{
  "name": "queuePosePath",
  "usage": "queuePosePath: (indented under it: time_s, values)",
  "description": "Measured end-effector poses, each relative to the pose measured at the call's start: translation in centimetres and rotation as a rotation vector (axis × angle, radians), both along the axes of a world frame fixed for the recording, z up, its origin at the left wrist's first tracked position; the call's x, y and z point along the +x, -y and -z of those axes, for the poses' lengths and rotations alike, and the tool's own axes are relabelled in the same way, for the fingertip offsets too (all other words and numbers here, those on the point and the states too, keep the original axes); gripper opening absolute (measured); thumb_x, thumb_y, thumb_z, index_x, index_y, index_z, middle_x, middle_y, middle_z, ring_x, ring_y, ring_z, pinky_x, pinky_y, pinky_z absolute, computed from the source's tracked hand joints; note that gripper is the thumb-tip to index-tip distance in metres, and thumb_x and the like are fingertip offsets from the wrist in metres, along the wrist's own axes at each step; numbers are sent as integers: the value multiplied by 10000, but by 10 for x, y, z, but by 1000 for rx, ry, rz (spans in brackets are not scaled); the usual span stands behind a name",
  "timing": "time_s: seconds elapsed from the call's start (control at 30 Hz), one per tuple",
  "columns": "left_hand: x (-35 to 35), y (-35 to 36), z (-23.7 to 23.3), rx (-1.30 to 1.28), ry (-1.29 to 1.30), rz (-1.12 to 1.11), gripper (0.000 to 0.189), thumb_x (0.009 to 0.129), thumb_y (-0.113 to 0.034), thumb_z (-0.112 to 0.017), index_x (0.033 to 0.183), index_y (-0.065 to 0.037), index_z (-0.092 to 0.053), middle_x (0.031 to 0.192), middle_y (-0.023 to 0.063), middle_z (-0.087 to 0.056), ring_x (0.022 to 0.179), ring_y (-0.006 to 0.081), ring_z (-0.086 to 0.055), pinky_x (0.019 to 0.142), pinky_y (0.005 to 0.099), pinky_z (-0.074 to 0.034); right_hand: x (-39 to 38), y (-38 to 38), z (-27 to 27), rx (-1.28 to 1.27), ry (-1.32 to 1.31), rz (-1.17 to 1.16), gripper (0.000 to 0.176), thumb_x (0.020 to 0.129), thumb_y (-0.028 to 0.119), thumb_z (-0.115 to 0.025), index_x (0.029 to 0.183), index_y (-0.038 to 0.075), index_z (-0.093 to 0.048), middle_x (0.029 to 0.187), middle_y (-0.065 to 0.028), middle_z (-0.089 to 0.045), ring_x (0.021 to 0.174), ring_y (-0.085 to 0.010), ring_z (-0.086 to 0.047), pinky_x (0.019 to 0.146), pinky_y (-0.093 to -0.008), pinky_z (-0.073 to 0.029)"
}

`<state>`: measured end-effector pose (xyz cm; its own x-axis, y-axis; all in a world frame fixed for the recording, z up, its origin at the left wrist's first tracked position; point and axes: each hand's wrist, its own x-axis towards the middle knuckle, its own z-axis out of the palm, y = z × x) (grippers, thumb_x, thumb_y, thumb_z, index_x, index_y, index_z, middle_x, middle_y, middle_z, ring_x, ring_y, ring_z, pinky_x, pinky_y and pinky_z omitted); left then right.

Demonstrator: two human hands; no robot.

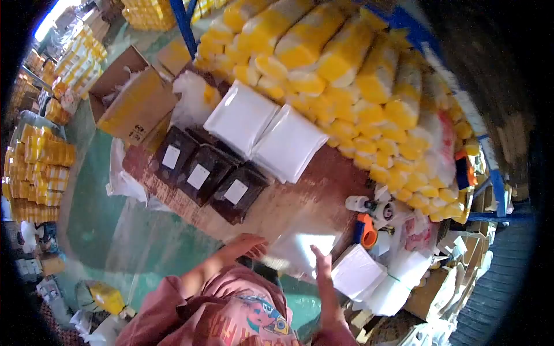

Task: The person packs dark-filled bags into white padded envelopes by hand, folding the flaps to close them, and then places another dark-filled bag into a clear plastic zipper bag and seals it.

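A shiny transparent plastic bag [300, 245] lies at the table's near edge, in front of my body, with bright glare on its right half. My left hand [249, 245] is at the bag's left side, palm down and fingers stretched out. Seen edge-on, my right hand [321, 262] is closed at the bag's right edge; its fingertips are partly hidden. Beyond the hands, black packs with white labels [233, 192] stand in a row. Behind them, two white wrapped packs [290, 143] lie side by side.
An orange tape dispenser [366, 231] and a stack of white sheets or bags [359, 273] are on the right. Yellow-and-white packs [358, 115] are piled along the back. An open cardboard box [135, 101] stands at the far left of the brown table [323, 202].
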<state>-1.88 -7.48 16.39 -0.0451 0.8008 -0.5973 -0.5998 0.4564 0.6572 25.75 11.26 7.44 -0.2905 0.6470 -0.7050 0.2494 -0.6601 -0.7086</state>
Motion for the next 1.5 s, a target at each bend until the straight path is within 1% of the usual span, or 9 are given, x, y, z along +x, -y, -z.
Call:
queuePosePath:
  time_s: [0.17, 0.2, 0.37, 0.6, 0.73, 0.8, 1.1, 1.37, 1.5]
  values:
    - [-15, 113, 138, -338, -66, -178, 259, 903, -278, -619, 1076, -87, -643, 899, 37, -679, 807, 149, -629, 715, 287, -500, -65, -64, 19, 126, 3, 141, 474, 754, 121, -764, 1184, 9, -599, 1059, -79, -639, 950, -234, -608, 812, -362, -489]
    - [-17, 127, 152, -505, 64, -293, 251, 896, -261, -630, 1078, -89, -638, 897, 35, -677, 816, 153, -629, 716, 291, -500, -49, -92, 42, 586, 164, -318, 454, 783, 117, -739, 1193, 3, -584, 1103, -87, -625, 992, -231, -596, 851, -354, -482]
    - [-59, 95, 73, -356, -204, -313, 274, 870, -231, -671, 1101, -95, -614, 959, 38, -663, 859, 166, -630, 741, 324, -503, -151, -163, 30, 23, 16, -27, 453, 840, 111, -680, 1248, -3, -518, 1135, -99, -608, 1023, -219, -582, 870, -337, -479]
    - [-65, 8, 74, -529, -36, -929, 411, 757, -181, -798, 1102, -98, -592, 964, -1, -639, 831, 139, -627, 647, 270, -477, -138, -149, 77, 758, 153, -162, 274, 844, 79, -668, 1102, 10, -610, 1016, -78, -632, 885, -179, -594, 748, -308, -498]
    - [-63, -2, 113, -475, 15, -1005, 426, 710, -146, -834, 1069, -90, -611, 974, -13, -645, 742, 96, -620, 462, 235, -379, -75, -29, 144, 275, -7, -110, 188, 906, 165, -585, 1032, 41, -648, 914, -62, -661, 761, -159, -604, 661, -304, -510]
    - [-66, 20, 141, -429, 100, -937, 420, 718, -127, -826, 1077, -76, -614, 990, -3, -648, 776, 118, -631, 513, 247, -437, -99, 27, 49, 8, -208, -41, 278, 851, 52, -606, 1124, 2, -595, 1009, -97, -660, 891, -203, -657, 786, -308, -537]
    - [-58, 7, 98, -258, 254, -926, 411, 901, -278, -627, 1235, -53, -542, 1194, 92, -621, 1081, 253, -600, 908, 396, -500, -62, 143, 74, -402, -273, 34, 146, 929, 158, -600, 1042, 67, -615, 1015, -71, -678, 921, -148, -644, 752, -287, -533]
    - [48, 74, 57, -287, 36, -592, 470, 883, -174, -627, 1308, -37, -482, 1240, 106, -579, 1166, 241, -549, 1016, 384, -450, -62, 111, 3, -737, -577, -40, 579, 904, 298, -645, 1398, 123, -398, 1312, -61, -528, 1172, -227, -547, 934, -388, -466]
    - [136, 62, 50, -329, 169, -521, 541, 823, -21, -650, 1329, -42, -459, 1283, 140, -543, 1150, 296, -555, 1014, 438, -455, -20, 116, -4, -217, -693, 67, 551, 869, 181, -693, 1336, 37, -439, 1129, -65, -616, 1023, -161, -578, 877, -299, -476]
